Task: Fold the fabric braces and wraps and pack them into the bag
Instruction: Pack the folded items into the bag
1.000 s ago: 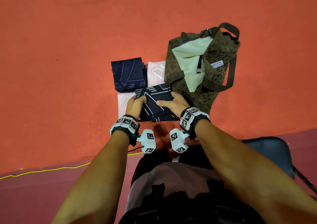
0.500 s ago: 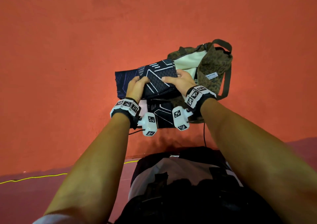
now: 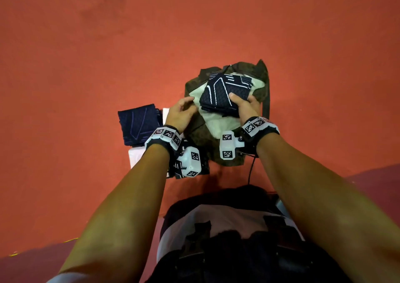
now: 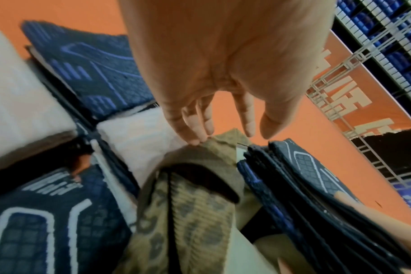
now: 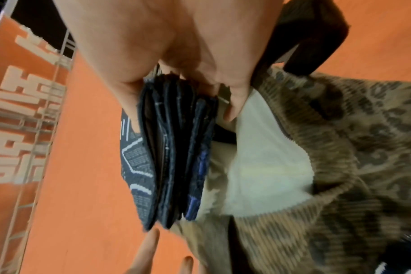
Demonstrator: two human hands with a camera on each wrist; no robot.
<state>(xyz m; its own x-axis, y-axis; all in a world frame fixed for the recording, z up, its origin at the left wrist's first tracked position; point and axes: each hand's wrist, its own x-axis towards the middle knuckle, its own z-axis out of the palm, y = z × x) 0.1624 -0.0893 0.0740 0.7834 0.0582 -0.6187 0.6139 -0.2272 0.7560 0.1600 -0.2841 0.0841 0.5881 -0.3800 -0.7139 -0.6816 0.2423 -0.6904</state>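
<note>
My right hand (image 3: 245, 107) clamps the folded navy white-patterned brace (image 3: 225, 93) over the open leopard-print fabric bag (image 3: 263, 87); my left hand (image 3: 180, 115) hangs slack-fingered, holding nothing.

Left hand (image 3: 180, 115) off folded brace (image 3: 223, 93).

The folded brace (image 3: 225, 92) is navy with white lines, the bag (image 3: 195, 129) leopard-patterned brown with cream lining.

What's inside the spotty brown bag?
The bag shows pale lining. The right hand holds a folded dark brace above its mouth, hiding whatever lies deeper.
</note>
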